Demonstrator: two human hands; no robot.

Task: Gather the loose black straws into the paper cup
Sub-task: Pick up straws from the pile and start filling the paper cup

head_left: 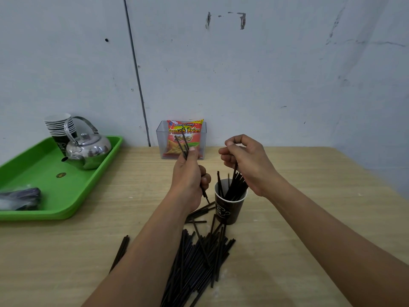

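With the right hand point(247, 165) pinching straws into the paper cup point(230, 204) and the left hand point(190, 173) fingers clamped on several more, next insert those beside them.

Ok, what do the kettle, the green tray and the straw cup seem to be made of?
Kettle: polished metal, likely stainless steel; mirror-like reflections. Green tray: glossy moulded plastic, judging by its sheen and rounded rim. Paper cup: matte printed paper, with a rolled white lip.
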